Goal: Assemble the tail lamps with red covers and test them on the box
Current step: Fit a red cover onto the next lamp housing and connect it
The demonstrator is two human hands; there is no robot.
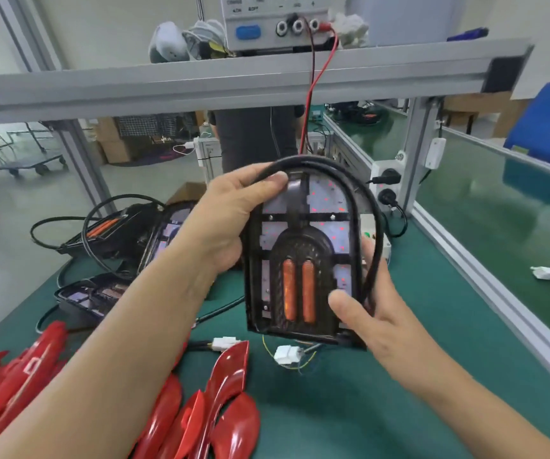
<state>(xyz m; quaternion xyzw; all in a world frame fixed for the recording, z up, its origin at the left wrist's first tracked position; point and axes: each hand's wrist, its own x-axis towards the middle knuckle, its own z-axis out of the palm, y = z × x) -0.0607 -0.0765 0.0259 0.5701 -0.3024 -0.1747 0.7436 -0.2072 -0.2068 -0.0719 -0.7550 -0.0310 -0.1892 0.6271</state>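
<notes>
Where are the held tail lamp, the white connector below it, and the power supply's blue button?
tail lamp (303,246), head view, on its dark centre housing.
white connector (286,355), head view, on its plastic body.
blue button (248,32), head view, on its face.

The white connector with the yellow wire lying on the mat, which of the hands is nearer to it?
Right. The right hand grips the lamp's lower edge just above the white connector; the left hand holds the lamp's top, farther away.

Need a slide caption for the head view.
Both hands, left hand and right hand, hold a black arch-shaped tail lamp, uncovered, above glossy red plastic covers on the green bench mat.
</notes>
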